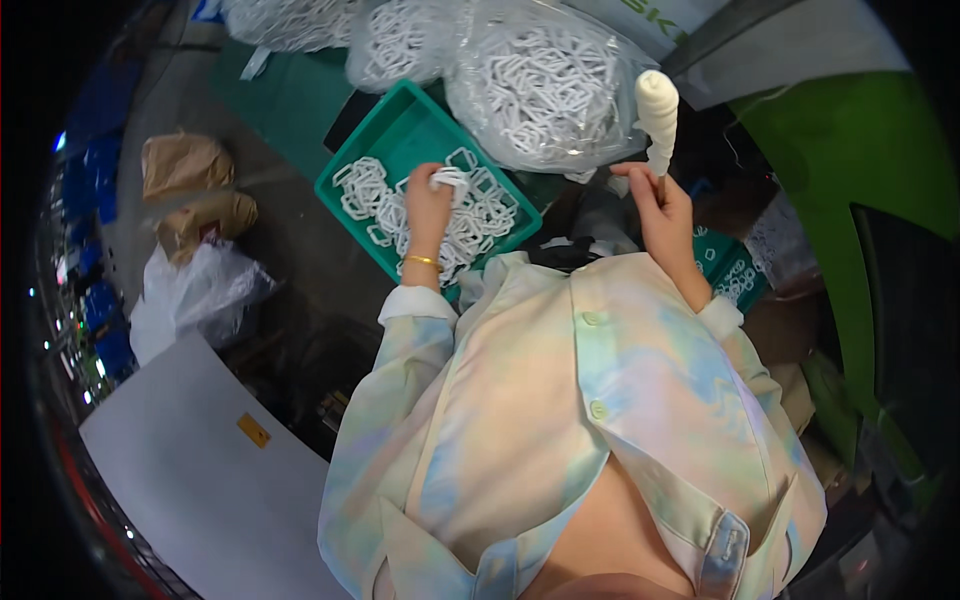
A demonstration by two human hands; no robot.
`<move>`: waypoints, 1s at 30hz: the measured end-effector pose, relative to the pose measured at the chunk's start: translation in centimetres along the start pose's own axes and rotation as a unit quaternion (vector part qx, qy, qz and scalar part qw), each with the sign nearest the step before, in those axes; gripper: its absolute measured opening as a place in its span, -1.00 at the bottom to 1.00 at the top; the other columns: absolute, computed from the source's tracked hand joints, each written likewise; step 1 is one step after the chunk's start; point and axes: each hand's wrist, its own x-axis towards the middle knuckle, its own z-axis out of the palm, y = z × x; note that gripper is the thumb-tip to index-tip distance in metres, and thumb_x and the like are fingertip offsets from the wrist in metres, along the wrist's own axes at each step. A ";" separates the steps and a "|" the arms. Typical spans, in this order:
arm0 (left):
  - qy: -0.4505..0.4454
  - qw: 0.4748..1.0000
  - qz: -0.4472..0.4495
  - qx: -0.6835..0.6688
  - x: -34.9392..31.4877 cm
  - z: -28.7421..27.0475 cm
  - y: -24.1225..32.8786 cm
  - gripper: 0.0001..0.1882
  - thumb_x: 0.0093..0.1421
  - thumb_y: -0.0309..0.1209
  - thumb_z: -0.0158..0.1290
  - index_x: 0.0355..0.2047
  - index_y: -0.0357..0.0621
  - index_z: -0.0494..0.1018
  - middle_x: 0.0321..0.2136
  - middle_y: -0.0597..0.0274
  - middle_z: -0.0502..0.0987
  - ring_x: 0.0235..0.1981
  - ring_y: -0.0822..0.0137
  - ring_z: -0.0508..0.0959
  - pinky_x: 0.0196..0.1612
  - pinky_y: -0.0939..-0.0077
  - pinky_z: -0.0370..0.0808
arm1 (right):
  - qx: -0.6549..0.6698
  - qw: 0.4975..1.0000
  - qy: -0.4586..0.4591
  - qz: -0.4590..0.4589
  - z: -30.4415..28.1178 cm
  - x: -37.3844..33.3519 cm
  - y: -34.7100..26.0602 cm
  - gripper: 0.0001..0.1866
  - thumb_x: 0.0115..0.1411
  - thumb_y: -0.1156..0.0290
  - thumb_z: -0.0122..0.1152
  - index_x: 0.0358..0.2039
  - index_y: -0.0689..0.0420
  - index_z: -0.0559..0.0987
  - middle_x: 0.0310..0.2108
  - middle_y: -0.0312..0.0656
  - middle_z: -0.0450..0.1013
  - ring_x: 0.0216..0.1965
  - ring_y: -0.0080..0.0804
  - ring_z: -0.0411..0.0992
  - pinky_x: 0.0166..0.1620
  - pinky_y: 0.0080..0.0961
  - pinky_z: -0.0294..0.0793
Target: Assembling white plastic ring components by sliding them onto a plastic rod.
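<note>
My left hand point(428, 210) is in a green plastic tray, its fingers closed round a few white angular plastic rings point(450, 180). Many more loose white rings point(480, 215) lie about it in the tray. To the right, beyond the tray's edge, my right hand point(664, 215) grips the thin stem of a tool with a thick, white, spirally wrapped upper part point(657, 105). This wrapped part points up and away from me. The tool's lower end is hidden by the hand.
The green tray point(400, 135) stands before me. Clear bags of white rings point(550, 90) lie behind it. At right is another green container point(735, 265) with rings. Brown paper bags point(185, 165), a white plastic bag point(195, 300) and a pale flat panel point(200, 440) are at left.
</note>
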 end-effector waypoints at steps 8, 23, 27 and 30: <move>-0.105 0.967 0.085 0.216 1.2 4.3 0.7 -0.69 -0.06 -0.50 0.13 -0.22 -0.11 0.56 -0.16 0.03 0.48 -0.13 -0.05 0.49 -0.09 0.16 0.48 | -0.084 0.995 -0.040 -0.034 0.7 1.6 0.6 -0.79 0.27 0.47 0.11 -0.14 0.21 0.61 -0.63 -0.38 0.34 -0.56 -0.70 0.16 -0.47 -0.62 0.20; -0.034 0.992 -0.032 -0.116 -1.5 -4.6 2.4 -0.76 0.24 -0.47 0.00 -0.09 -0.12 0.53 -0.28 -0.03 0.62 -0.30 0.09 0.63 -0.25 0.37 0.51 | -0.087 0.989 -0.101 -0.057 4.4 1.3 -1.4 -0.76 0.35 0.36 0.04 -0.14 0.17 0.62 -0.70 -0.39 0.23 -0.61 -0.72 0.11 -0.51 -0.63 0.13; -0.009 0.997 -0.028 -0.069 -2.4 -4.4 2.0 -0.78 0.26 -0.43 0.02 -0.11 -0.17 0.52 -0.35 0.02 0.61 -0.36 0.19 0.62 -0.29 0.41 0.50 | -0.099 0.983 -0.141 -0.066 5.6 1.4 -2.9 -0.77 0.35 0.35 0.04 -0.16 0.15 0.63 -0.71 -0.34 0.22 -0.64 -0.67 0.13 -0.52 -0.58 0.14; 0.006 0.994 -0.078 -0.075 -2.9 -4.4 2.7 -0.79 0.25 -0.41 0.05 -0.13 -0.22 0.48 -0.42 0.08 0.57 -0.43 0.28 0.57 -0.32 0.47 0.47 | -0.118 0.976 -0.169 -0.075 6.2 1.5 -3.2 -0.77 0.34 0.34 0.04 -0.17 0.15 0.63 -0.72 -0.27 0.24 -0.66 -0.62 0.16 -0.52 -0.54 0.17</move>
